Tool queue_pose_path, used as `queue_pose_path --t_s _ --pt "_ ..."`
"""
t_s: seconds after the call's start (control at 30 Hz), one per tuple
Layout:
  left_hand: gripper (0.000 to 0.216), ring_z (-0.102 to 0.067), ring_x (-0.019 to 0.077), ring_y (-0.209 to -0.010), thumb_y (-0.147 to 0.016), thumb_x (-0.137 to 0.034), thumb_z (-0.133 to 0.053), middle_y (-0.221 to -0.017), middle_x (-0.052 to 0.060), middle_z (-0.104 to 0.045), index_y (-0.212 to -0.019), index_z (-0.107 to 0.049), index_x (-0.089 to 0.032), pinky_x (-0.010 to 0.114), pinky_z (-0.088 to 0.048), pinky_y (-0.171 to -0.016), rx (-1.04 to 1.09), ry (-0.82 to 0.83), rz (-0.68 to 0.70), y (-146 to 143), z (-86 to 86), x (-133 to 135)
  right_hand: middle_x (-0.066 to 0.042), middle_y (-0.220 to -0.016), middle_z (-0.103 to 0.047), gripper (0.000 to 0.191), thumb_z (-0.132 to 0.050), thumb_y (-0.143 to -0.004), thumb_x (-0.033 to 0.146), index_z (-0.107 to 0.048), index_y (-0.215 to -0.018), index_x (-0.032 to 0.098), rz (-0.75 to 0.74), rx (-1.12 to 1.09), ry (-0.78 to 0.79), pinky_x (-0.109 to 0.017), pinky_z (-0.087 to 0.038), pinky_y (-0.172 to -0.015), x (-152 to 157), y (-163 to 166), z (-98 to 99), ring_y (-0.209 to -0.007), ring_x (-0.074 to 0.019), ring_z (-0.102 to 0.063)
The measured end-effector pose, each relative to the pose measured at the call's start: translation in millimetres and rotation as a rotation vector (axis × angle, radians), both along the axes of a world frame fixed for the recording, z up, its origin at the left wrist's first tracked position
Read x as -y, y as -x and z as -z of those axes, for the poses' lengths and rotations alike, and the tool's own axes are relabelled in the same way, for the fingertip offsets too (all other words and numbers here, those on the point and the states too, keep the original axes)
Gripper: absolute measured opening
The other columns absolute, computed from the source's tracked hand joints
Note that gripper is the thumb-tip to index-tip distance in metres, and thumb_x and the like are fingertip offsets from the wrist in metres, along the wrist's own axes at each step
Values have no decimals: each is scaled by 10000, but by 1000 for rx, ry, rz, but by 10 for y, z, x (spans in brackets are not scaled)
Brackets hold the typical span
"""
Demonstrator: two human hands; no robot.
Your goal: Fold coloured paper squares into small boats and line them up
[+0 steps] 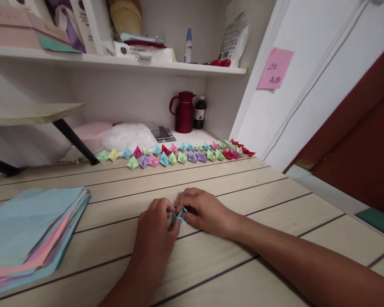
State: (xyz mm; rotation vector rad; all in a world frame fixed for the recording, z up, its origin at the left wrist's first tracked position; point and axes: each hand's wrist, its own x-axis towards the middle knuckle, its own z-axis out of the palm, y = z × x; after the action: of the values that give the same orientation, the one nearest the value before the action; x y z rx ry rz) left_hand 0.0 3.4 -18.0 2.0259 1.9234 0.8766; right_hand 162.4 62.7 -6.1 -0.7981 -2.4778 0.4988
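Where the left hand (158,221) and right hand (206,213) lie close together over the middle of the bench (112,243), their nearly closed fingertips pinch a small piece of folded blue paper (181,216) between them. Beyond, folded paper boats (164,159) line the far edge; a stack of coloured sheets (35,226) lies at left.

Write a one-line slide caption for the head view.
Left hand and right hand hold small blue paper above the striped tabletop, with colorful folded-paper shapes lined up behind.
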Motion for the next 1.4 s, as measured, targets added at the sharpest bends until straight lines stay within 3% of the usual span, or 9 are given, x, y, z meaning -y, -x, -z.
queue_pose_path --t_s 0.17,0.37,0.57,0.83,1.03,1.27,1.4 --pt "138 -595 203 -883 -725 -107 -609 -882 9 -594 -733 -540 -227 332 -440 -741 1 -1 60 20 -19 -1 -40 -900 -648 218 -599 -755 63 -682 -905 198 7 8 1 -275 -457 -793 -4 -4 7 -873 -177 -589" --pt "92 -586 199 -886 -742 -143 -616 -961 18 -569 -758 -576 -225 366 -450 -795 39 9 61 45 5 4 -36 -912 -650 228 -598 -747 72 -689 -911 202 38 1 56 -259 -458 -769 -14 -7 20 -874 -169 -596" --pt "142 -569 223 -1027 -718 -117 -624 -1010 24 -577 -795 -579 -228 395 -423 -881 34 17 85 31 -24 -12 -40 -926 -624 227 -617 -732 94 -678 -920 206 32 35 9 -268 -452 -759 -12 -14 3 -868 -177 -581" --pt "127 -568 233 -1006 -754 -153 -616 -991 17 -634 -850 -606 -235 428 -404 -898 52 74 145 73 -57 -17 -49 -951 -660 154 -630 -811 124 -684 -927 210 32 122 -77 -328 -414 -826 -30 -77 -41 -925 -209 -570" --pt "136 -569 246 -1005 -753 -165 -608 -1000 24 -640 -866 -626 -239 441 -402 -899 61 80 151 88 -40 -25 -39 -1042 -667 141 -645 -808 130 -661 -925 207 -55 90 -44 -333 -397 -885 -87 -89 -35 -1005 -203 -567" --pt "249 -573 243 -1019 -721 -141 -595 -1036 23 -620 -944 -599 -251 446 -403 -904 134 43 147 99 -17 -3 -41 -999 -683 121 -641 -822 158 -661 -934 200 -32 125 -87 -337 -385 -846 -66 -71 -58 -966 -208 -579" --pt "213 -562 237 -1031 -722 -119 -568 -1017 13 -617 -886 -589 -254 448 -384 -908 119 49 175 101 -58 24 -39 -986 -686 102 -628 -838 167 -662 -927 201 -15 127 -98 -336 -376 -852 -34 -74 -64 -967 -204 -580"
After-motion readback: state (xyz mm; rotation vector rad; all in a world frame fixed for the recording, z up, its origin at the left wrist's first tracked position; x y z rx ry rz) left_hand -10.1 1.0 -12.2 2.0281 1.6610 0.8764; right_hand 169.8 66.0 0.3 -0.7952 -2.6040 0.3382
